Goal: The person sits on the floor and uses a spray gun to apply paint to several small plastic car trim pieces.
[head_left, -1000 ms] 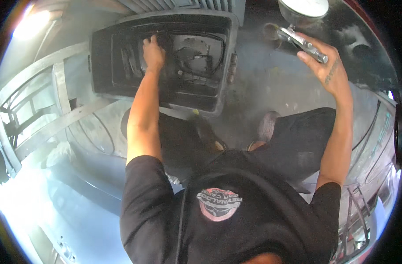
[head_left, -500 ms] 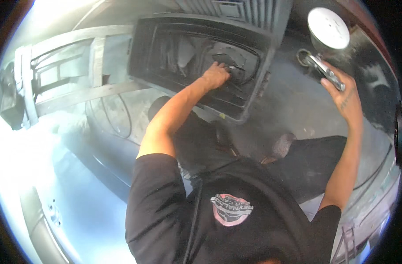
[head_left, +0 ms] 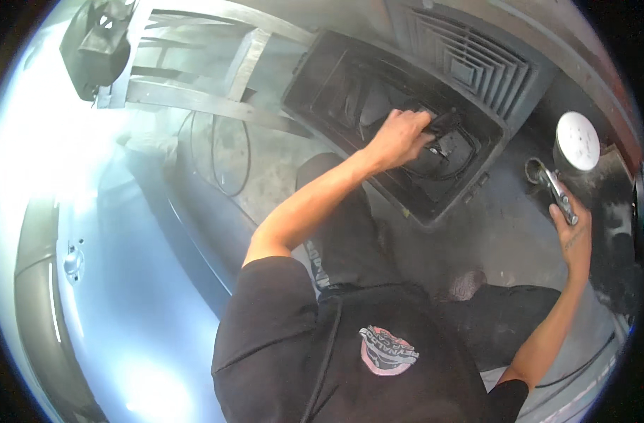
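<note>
My left hand [head_left: 404, 136] is closed over the open black case [head_left: 315, 77], its fingers wrapped round a dark object [head_left: 445, 121] whose kind I cannot make out. Inside the case, below that hand, lie dark items and a small shiny part [head_left: 440, 150]. Off to the right, my right hand [head_left: 578, 224] grips a silver metal hand tool [head_left: 558, 194] by its handle. A round ring forms the tool's far end, held over the dark floor beside a white round container [head_left: 578, 139].
Behind the case stands a grey louvred grille [head_left: 470, 67]. A pale metal frame [head_left: 195, 96] reaches the case from the left, with a cable [head_left: 248, 158] looping on the floor. A light blue car door [head_left: 132, 282] fills the lower left.
My left hand, earlier reaching down into the case, is now higher with a dark object in its fingers. My right hand still holds the tool. The whole view has shifted and turned.
</note>
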The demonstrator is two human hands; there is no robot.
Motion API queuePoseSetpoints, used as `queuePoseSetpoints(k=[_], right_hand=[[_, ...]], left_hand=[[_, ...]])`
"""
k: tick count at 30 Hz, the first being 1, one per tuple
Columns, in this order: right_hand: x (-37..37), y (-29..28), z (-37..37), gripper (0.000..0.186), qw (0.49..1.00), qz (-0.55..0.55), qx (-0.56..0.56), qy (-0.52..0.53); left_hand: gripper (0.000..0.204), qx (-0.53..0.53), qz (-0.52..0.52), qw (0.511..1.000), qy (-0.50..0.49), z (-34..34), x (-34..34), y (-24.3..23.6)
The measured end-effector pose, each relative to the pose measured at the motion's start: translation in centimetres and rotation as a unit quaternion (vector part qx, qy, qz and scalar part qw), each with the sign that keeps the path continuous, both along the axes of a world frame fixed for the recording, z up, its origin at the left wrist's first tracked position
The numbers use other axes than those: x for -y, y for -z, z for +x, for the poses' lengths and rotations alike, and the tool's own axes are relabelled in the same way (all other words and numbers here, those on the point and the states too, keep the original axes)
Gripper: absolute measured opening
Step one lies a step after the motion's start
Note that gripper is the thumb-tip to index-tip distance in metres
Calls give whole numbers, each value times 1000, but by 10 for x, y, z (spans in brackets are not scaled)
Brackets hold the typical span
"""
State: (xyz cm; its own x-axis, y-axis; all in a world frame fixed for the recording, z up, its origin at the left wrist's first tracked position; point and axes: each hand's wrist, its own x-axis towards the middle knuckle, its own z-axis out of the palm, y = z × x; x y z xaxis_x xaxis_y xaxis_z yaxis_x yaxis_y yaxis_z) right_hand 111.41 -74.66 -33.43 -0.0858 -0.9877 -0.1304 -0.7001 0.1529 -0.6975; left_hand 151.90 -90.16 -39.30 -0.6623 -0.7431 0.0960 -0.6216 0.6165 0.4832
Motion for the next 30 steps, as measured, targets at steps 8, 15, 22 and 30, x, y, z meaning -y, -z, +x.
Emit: queuePoseSetpoints(k=[8,15,22,30], right_hand=[[4,-11,3,47,1000,6,-11,-25],[-3,0,9,49,1000,-11,-19,-9],[-11,8,-13,50,1000,22,12,11],[2,9,2,39,991,125,-48,12]], left_hand=[[38,-222,164,958,-74,-44,-28,-72],[47,-404,383,829,-62,-124,-47,-28],[81,-156,551,810,-124,-188,-40,2],[70,-368,655,619,-230,-228,-37,51]])
